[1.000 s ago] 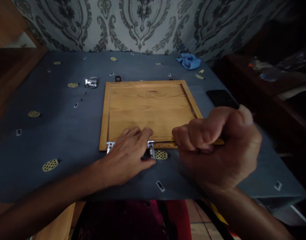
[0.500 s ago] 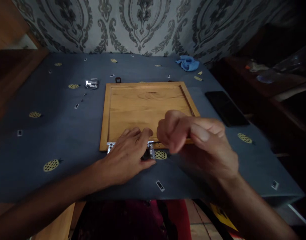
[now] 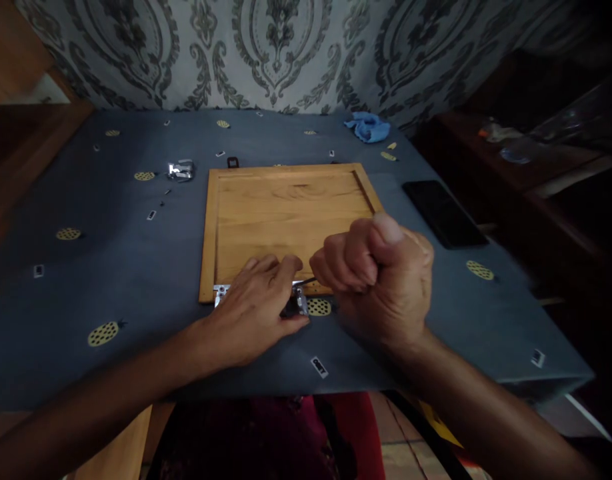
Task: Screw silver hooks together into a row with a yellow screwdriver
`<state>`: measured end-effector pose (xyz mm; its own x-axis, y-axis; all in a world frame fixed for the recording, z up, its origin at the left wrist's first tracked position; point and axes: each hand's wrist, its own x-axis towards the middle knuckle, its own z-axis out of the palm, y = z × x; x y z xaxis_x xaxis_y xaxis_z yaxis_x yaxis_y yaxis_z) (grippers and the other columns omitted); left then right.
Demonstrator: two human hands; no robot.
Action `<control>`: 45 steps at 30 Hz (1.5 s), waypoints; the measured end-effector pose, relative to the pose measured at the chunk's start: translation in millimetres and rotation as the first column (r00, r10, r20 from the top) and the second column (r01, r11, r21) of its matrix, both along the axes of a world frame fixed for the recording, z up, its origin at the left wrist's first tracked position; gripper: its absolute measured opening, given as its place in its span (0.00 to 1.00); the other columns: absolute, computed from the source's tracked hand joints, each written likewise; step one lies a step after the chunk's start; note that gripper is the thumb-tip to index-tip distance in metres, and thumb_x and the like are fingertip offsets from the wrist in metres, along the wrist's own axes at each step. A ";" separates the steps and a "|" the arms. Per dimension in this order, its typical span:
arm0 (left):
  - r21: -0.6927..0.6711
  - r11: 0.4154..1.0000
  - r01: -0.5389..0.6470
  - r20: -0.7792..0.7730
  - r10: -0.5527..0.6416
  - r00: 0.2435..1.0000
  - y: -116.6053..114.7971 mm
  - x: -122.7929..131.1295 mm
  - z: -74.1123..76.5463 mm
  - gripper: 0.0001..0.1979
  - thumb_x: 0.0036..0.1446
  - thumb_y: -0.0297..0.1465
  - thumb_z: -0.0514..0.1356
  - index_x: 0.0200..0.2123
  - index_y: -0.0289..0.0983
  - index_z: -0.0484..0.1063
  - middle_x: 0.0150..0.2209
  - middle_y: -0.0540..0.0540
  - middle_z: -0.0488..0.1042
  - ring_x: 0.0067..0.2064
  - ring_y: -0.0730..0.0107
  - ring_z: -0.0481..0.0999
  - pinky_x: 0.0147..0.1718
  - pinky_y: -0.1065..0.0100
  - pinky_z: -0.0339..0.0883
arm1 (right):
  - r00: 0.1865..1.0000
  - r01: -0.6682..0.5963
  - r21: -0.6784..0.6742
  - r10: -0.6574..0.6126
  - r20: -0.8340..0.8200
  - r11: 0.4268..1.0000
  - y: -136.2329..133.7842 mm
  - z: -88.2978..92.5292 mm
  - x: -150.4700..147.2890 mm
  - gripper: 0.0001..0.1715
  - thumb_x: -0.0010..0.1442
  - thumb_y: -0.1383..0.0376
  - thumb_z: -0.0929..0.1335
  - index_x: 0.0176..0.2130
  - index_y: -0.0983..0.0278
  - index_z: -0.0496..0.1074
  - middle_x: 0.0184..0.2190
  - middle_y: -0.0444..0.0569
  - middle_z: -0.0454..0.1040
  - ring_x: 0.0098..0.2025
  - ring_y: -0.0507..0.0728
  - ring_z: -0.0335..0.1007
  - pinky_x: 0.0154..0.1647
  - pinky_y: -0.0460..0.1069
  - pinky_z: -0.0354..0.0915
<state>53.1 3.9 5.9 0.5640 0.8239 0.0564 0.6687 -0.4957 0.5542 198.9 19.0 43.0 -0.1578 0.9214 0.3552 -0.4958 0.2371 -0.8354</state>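
A framed wooden panel (image 3: 286, 220) lies flat on the cloth-covered table. Metal hinges (image 3: 300, 301) sit along its near edge, partly hidden by my left hand (image 3: 259, 303), which rests over them with fingers bent and thumb at the right hinge. My right hand (image 3: 379, 280) is closed in a fist over the panel's near right corner. From it a thin dark tool shaft (image 3: 307, 281) points left to the right hinge; its handle is hidden in the fist.
A loose metal hinge (image 3: 181, 171) and small screws (image 3: 167, 192) lie left of the panel. Behind the panel is a small dark buckle-like piece (image 3: 233, 162). A black phone (image 3: 443, 213) lies to the right, a blue cloth (image 3: 369, 127) at the back right.
My right hand has turned, its thumb now on top, and the tool shaft shows more clearly. My left hand stays over the hinges. The whole view has shifted slightly.
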 end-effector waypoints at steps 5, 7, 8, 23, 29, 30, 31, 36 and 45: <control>-0.012 1.000 0.004 -0.012 -0.004 1.000 0.2 -0.3 2.3 0.21 0.56 0.34 0.68 0.47 0.40 0.62 0.42 0.45 0.73 0.48 0.53 0.72 0.48 0.54 0.69 | 0.987 0.161 -0.047 -0.160 0.021 0.986 -8.8 0.2 -4.1 0.32 0.62 0.60 0.71 0.15 0.63 0.54 0.11 0.37 0.49 0.14 0.45 0.41 0.16 0.44 0.45; -0.009 1.000 0.006 -0.016 -0.006 1.000 0.0 -0.4 2.4 0.20 0.56 0.34 0.68 0.46 0.40 0.62 0.42 0.44 0.73 0.47 0.53 0.72 0.47 0.54 0.69 | 0.982 0.191 -0.044 -0.191 0.015 0.981 -10.7 -0.7 -5.9 0.31 0.62 0.62 0.70 0.15 0.63 0.55 0.12 0.37 0.49 0.15 0.45 0.40 0.16 0.44 0.46; -0.006 1.000 0.007 -0.018 -0.007 1.000 -0.1 -0.4 2.3 0.20 0.56 0.34 0.68 0.46 0.40 0.62 0.42 0.44 0.73 0.47 0.53 0.72 0.47 0.54 0.68 | 0.981 0.194 -0.036 -0.194 0.004 0.980 -11.0 -1.6 -6.7 0.30 0.62 0.63 0.70 0.15 0.63 0.55 0.12 0.37 0.49 0.15 0.45 0.40 0.16 0.44 0.46; -0.068 0.998 -0.004 -0.028 0.002 1.000 0.2 0.0 8.1 0.21 0.56 0.33 0.68 0.47 0.40 0.62 0.43 0.44 0.73 0.48 0.54 0.72 0.48 0.53 0.68 | 0.951 0.308 -0.055 -0.308 0.010 0.950 -12.8 34.7 9.3 0.35 0.60 0.61 0.71 0.14 0.63 0.49 0.12 0.38 0.41 0.14 0.47 0.40 0.15 0.47 0.46; -0.060 0.998 -0.024 -0.037 0.022 0.999 0.2 0.7 5.3 0.22 0.55 0.34 0.68 0.49 0.40 0.63 0.44 0.44 0.73 0.48 0.52 0.72 0.47 0.53 0.69 | 0.981 0.192 -0.024 -0.191 0.018 0.981 -6.2 9.1 12.6 0.32 0.61 0.61 0.71 0.14 0.63 0.55 0.10 0.38 0.48 0.13 0.45 0.42 0.14 0.45 0.45; -0.060 0.998 -0.024 -0.034 0.022 0.999 0.1 0.5 4.7 0.23 0.55 0.34 0.68 0.50 0.40 0.63 0.44 0.44 0.73 0.48 0.52 0.72 0.47 0.53 0.69 | 0.982 0.187 -0.021 -0.187 0.015 0.982 -5.7 6.6 12.8 0.31 0.61 0.61 0.71 0.14 0.63 0.55 0.11 0.38 0.48 0.13 0.45 0.42 0.14 0.45 0.43; -0.061 0.998 -0.025 -0.030 0.023 0.999 0.0 0.4 4.1 0.23 0.55 0.35 0.68 0.50 0.40 0.63 0.44 0.44 0.73 0.48 0.52 0.72 0.47 0.52 0.69 | 0.983 0.181 -0.023 -0.180 0.013 0.983 -5.4 5.0 12.8 0.30 0.60 0.61 0.71 0.14 0.63 0.56 0.11 0.38 0.48 0.13 0.45 0.42 0.14 0.45 0.42; -0.056 0.998 -0.025 -0.022 0.024 0.999 -0.2 0.2 2.6 0.22 0.55 0.34 0.68 0.49 0.40 0.63 0.43 0.44 0.73 0.48 0.52 0.72 0.48 0.52 0.69 | 0.990 0.141 -0.019 -0.142 -0.024 0.990 -4.0 2.4 12.5 0.31 0.61 0.61 0.70 0.14 0.63 0.55 0.11 0.38 0.49 0.13 0.45 0.42 0.15 0.45 0.46; -0.057 0.998 -0.018 -0.010 0.017 1.000 -0.3 -0.2 3.3 0.20 0.56 0.34 0.67 0.48 0.40 0.62 0.43 0.44 0.72 0.49 0.52 0.72 0.48 0.51 0.69 | 0.992 0.110 -0.018 -0.111 -0.065 0.994 -4.1 0.1 7.2 0.32 0.62 0.60 0.70 0.14 0.64 0.53 0.11 0.37 0.48 0.13 0.44 0.41 0.15 0.44 0.46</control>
<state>52.9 3.6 9.2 0.5495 0.8355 0.0034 0.6827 -0.4513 0.5747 206.2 14.9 43.1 -0.0311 0.9371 0.3477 -0.5215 0.2815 -0.8055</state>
